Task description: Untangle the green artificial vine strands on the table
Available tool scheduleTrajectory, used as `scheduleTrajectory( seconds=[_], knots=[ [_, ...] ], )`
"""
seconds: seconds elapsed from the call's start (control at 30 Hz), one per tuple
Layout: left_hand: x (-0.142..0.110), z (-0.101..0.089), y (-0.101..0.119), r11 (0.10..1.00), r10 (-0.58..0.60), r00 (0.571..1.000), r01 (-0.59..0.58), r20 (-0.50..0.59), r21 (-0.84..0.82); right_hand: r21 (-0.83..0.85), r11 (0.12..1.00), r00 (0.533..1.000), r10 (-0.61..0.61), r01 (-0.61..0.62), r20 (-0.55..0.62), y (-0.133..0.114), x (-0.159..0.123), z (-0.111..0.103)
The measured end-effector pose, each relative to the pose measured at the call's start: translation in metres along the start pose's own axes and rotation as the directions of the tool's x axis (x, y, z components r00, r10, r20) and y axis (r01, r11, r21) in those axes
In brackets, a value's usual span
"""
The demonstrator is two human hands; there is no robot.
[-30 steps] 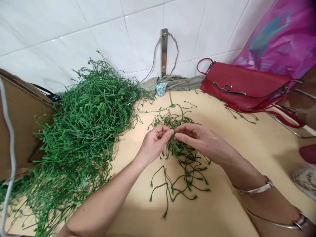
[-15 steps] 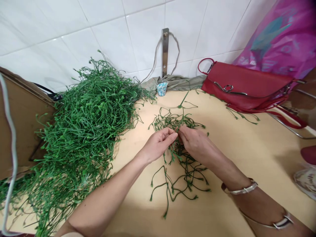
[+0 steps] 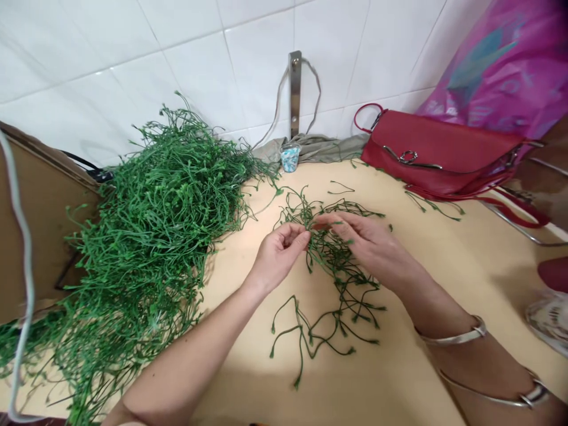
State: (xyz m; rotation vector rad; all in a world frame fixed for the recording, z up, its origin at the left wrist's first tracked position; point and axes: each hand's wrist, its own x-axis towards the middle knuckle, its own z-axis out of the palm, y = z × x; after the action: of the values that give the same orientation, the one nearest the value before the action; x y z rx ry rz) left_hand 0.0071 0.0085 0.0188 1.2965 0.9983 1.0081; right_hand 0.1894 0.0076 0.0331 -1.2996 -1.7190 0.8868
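The left hand [image 3: 281,251] pinches green stems [image 3: 311,244]. The right hand [image 3: 368,242] (loosely open) is just beside it, above a small pile [image 3: 336,253].

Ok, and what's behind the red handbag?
A purple plastic bag and white wall tiles show above the red handbag; whatever sits lower down behind it is covered.

Left hand [image 3: 278,255] pinching green strands [image 3: 312,238] at fingertips, right hand [image 3: 371,244] just beside, above small tangle [image 3: 333,253] on pale tabletop [image 3: 248,361]; large green heap [image 3: 164,204] at left, red bag [image 3: 448,148] at right.
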Motion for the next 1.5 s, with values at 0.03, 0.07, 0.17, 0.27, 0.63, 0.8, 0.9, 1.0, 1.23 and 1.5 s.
scheduleTrajectory(
  seconds=[0.03,0.07,0.17,0.27,0.63,0.8,0.9,1.0,1.23,1.5],
  knots=[
    [-0.001,0.001,-0.001,1.0,0.006,1.0,-0.006,0.0,0.02,0.031,0.999,0.999,0.029,-0.03,0.046,-0.002,0.0,-0.002],
    [-0.002,0.001,-0.001,0.999,0.01,1.0,-0.01,-0.004,0.039,0.051,0.998,0.995,0.044,-0.048,0.088,-0.004,-0.001,-0.003],
    [-0.004,0.004,-0.002,0.994,0.026,0.999,-0.024,-0.021,0.108,0.072,0.995,0.986,0.052,-0.064,0.158,-0.002,-0.001,-0.003],
    [-0.005,0.003,-0.003,0.982,0.027,1.0,-0.026,-0.003,0.188,0.044,0.998,0.992,0.03,-0.036,0.12,0.001,-0.003,-0.001],
    [0.005,0.0,-0.005,0.986,-0.143,0.981,0.152,0.13,-0.061,-0.222,0.975,1.0,0.029,-0.028,0.0,-0.003,-0.003,0.012],
    [0.004,0.003,-0.001,0.981,-0.15,0.983,0.161,0.103,-0.106,-0.125,0.991,0.999,0.049,-0.047,0.01,-0.004,0.001,0.02],
    [0.002,0.003,0.001,0.987,-0.127,0.988,0.134,0.082,-0.087,-0.161,0.986,0.999,0.036,-0.038,-0.012,0.001,0.004,0.016],
    [-0.002,0.001,0.006,0.994,-0.087,0.995,0.089,0.04,-0.069,-0.1,0.989,0.987,0.096,-0.109,-0.125,0.01,0.007,-0.002],
    [0.0,-0.002,0.005,0.996,-0.05,0.999,0.049,-0.021,-0.072,-0.209,0.977,0.974,-0.015,-0.033,-0.225,0.003,0.006,-0.025],
    [0.002,0.0,-0.005,1.0,0.001,0.999,0.0,-0.032,0.021,-0.127,0.99,0.993,-0.045,0.06,0.113,-0.003,0.0,0.0]
  ],
)
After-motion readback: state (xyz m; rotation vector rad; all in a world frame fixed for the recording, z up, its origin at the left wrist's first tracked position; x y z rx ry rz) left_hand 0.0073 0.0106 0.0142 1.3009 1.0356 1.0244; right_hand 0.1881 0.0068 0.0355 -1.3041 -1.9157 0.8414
